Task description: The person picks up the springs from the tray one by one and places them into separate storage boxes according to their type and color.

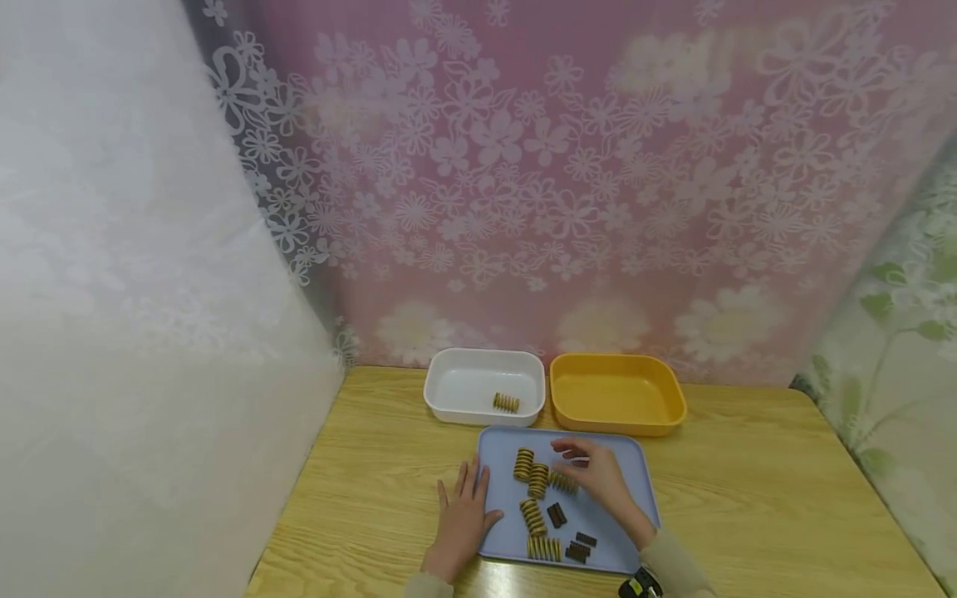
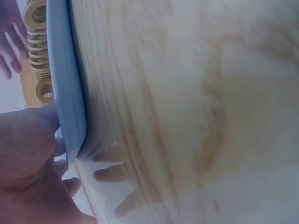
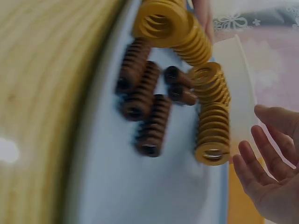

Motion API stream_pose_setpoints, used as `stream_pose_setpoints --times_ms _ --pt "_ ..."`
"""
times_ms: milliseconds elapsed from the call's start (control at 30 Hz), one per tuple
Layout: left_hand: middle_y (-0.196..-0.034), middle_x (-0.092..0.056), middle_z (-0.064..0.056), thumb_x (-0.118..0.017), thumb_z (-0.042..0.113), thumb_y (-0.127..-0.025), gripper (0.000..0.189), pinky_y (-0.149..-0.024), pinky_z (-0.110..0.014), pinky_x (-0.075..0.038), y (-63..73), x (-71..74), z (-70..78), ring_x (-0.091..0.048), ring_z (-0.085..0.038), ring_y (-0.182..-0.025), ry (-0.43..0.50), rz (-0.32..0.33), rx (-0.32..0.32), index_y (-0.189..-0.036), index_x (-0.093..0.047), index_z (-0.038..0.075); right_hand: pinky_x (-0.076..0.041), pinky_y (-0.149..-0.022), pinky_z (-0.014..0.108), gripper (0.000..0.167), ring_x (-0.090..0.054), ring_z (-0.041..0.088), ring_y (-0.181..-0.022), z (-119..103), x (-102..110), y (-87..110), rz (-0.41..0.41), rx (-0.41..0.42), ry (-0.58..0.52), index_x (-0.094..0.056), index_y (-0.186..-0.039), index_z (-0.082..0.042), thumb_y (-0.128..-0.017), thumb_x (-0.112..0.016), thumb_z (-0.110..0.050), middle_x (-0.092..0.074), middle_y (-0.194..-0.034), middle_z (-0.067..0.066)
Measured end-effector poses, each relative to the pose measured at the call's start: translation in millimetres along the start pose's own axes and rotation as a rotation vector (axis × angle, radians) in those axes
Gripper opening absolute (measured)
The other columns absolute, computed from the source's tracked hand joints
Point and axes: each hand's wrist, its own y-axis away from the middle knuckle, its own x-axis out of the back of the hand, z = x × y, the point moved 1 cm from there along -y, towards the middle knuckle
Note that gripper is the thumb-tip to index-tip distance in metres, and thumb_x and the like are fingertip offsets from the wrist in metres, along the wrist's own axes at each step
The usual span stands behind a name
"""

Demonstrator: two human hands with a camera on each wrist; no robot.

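A blue tray (image 1: 609, 544) holds several thick yellow coil springs (image 1: 533, 517) and several smaller dark brown springs (image 1: 557, 515). My right hand (image 1: 596, 477) hovers above the tray beside a yellow spring (image 1: 564, 482). In the right wrist view its fingers (image 3: 268, 156) are spread and loosely bent, with nothing in them. My left hand (image 1: 460, 522) lies at the tray's left edge, fingers extended, thumb over the rim. The left wrist view shows that hand (image 2: 30, 154) touching the tray wall (image 2: 67, 88).
Behind the tray stand a white container (image 1: 467, 382) with one yellow spring (image 1: 506, 403) in it, and an orange-yellow container (image 1: 616, 394) to its right. Wooden tabletop (image 1: 755, 482) surrounds the tray. A patterned curtain (image 1: 561, 208) hangs along the table's back edge.
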Motion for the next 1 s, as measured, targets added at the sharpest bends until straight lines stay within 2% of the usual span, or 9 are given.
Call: stream_pose_setpoints --times_ms 133,300,533,800,1000 --pt "-0.158 -0.038 -0.021 -0.074 0.037 -0.087 0.073 -0.104 -0.078 -0.029 0.2 1.7 0.2 -0.038 -0.042 -0.144 -0.001 -0.038 0.021 -0.144 -0.052 -0.002 -0.059 -0.085 0.04 0.033 -0.071 0.026 -0.096 8.1 -3.9 5.9 -0.062 -0.034 0.014 -0.075 -0.112 -0.007 -0.081 -0.085 -0.009 -0.075 -0.107 0.006" --pt "-0.16 -0.036 -0.019 -0.073 0.038 -0.088 0.073 -0.106 -0.077 -0.028 0.1 1.8 0.2 -0.037 -0.04 -0.146 -0.006 -0.066 0.036 -0.146 -0.051 -0.001 -0.058 -0.086 0.036 0.036 -0.072 0.024 -0.096 16.0 -7.9 9.4 -0.098 -0.025 0.066 -0.075 -0.111 -0.007 -0.077 -0.086 -0.004 -0.076 -0.107 0.006" --pt "-0.161 -0.035 -0.018 -0.072 0.039 -0.089 0.073 -0.106 -0.077 -0.026 -0.2 0.5 -0.7 -0.035 -0.041 -0.146 0.008 -0.078 0.039 -0.147 -0.05 0.0 -0.058 -0.084 0.036 0.043 -0.072 0.027 -0.095 24.3 -10.8 14.2 -0.096 -0.052 0.082 -0.074 -0.11 -0.007 -0.071 -0.086 0.006 -0.075 -0.108 0.008" --pt "-0.161 -0.034 -0.018 -0.072 0.038 -0.089 0.073 -0.107 -0.077 -0.026 -0.6 0.0 -0.8 -0.034 -0.041 -0.147 0.015 -0.079 0.042 -0.147 -0.05 0.0 -0.056 -0.077 0.031 0.045 -0.068 0.016 -0.085 26.0 -13.2 15.1 -0.077 -0.073 0.126 -0.074 -0.107 -0.007 -0.066 -0.09 0.003 -0.075 -0.1 0.003" --pt "-0.161 -0.034 -0.018 -0.072 0.04 -0.089 0.074 -0.107 -0.077 -0.026 -0.9 1.6 -0.4 -0.035 -0.041 -0.146 0.006 -0.078 0.038 -0.147 -0.05 0.0 -0.054 -0.074 0.028 0.042 -0.065 0.012 -0.082 17.4 -11.1 15.6 -0.037 -0.102 0.147 -0.076 -0.105 -0.009 -0.067 -0.09 0.002 -0.074 -0.095 -0.001"
